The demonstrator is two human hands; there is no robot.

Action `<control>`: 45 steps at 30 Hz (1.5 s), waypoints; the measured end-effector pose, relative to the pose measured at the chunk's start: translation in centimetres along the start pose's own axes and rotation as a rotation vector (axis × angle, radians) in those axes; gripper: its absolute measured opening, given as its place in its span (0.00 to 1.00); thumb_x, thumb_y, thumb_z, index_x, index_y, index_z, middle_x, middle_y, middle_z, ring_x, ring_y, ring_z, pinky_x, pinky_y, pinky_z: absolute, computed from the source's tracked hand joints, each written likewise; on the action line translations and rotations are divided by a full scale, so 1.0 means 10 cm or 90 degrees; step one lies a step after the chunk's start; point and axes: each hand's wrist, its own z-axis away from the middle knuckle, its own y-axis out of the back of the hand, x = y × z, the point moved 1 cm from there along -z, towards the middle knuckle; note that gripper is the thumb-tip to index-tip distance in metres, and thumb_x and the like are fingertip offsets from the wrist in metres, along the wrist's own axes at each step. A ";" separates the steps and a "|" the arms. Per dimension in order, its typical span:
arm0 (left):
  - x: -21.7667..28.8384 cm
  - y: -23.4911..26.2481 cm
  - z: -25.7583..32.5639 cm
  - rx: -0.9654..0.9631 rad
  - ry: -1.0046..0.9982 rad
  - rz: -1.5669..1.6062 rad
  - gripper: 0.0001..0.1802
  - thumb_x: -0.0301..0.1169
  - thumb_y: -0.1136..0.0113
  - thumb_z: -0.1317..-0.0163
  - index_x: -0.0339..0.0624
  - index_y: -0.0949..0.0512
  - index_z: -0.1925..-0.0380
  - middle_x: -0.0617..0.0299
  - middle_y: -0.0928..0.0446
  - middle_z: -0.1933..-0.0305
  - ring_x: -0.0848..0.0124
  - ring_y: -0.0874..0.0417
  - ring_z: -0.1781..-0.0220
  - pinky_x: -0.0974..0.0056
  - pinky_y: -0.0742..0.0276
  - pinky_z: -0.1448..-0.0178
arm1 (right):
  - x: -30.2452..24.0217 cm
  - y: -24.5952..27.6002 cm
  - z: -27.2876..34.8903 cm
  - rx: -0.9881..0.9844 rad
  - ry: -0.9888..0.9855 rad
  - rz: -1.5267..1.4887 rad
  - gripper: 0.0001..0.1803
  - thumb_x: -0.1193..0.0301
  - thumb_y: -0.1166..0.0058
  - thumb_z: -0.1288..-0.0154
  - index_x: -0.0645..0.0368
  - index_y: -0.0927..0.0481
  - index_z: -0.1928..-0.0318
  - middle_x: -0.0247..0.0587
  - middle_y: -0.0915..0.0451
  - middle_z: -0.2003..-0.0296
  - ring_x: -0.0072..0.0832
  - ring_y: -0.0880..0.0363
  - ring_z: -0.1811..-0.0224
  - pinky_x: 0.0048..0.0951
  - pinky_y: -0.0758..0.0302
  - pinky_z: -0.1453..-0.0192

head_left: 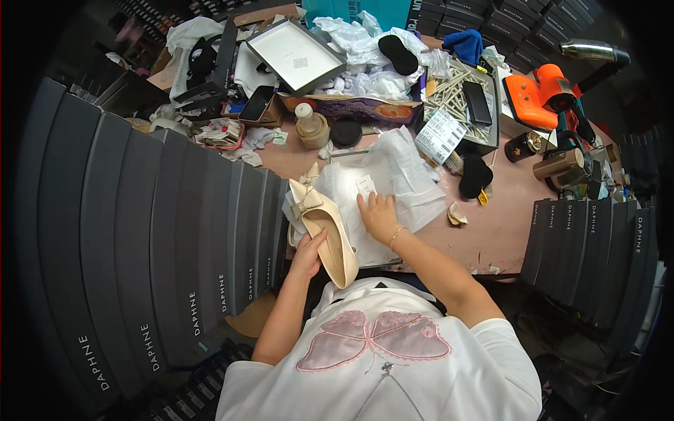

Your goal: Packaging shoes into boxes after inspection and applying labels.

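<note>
By the left hand (307, 255), closed around its side with the thumb laid inside, a smooth cream pointed shoe with a bow near the toe (337, 245) is held, just to the left of the right hand (380, 216); its long axis is slanted, the toe being directed away and leftward, the heel toward the body. By the right hand, half open with fingers spread, crumpled thin white tissue paper (414, 175) is touched, and nothing is seen gripped there.
</note>
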 end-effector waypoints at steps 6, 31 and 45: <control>-0.07 0.11 -0.01 -0.010 0.016 0.023 0.17 0.31 0.46 0.33 0.37 0.29 0.47 0.58 0.23 0.50 0.69 0.20 0.50 0.64 0.23 0.47 | -0.06 -0.27 0.03 0.016 0.047 0.071 0.36 0.74 0.47 0.44 0.53 0.40 0.34 0.52 0.27 0.51 0.51 0.30 0.47 0.54 0.35 0.43; 0.21 -0.03 0.28 -0.026 0.036 0.035 0.17 0.31 0.43 0.36 0.36 0.28 0.50 0.58 0.22 0.55 0.70 0.18 0.56 0.65 0.20 0.53 | 0.42 0.59 -0.29 0.189 -0.192 -0.823 0.08 0.73 0.42 0.41 0.64 0.20 0.63 0.35 0.20 0.66 0.22 0.23 0.64 0.24 0.27 0.57; 0.29 -0.53 0.40 -0.206 0.028 0.142 0.39 0.64 0.73 0.33 0.46 0.37 0.37 0.57 0.26 0.45 0.66 0.21 0.47 0.58 0.23 0.45 | -0.18 1.62 0.29 0.185 0.265 -0.464 0.11 0.79 0.41 0.50 0.57 0.21 0.64 0.40 0.23 0.60 0.36 0.23 0.57 0.34 0.27 0.53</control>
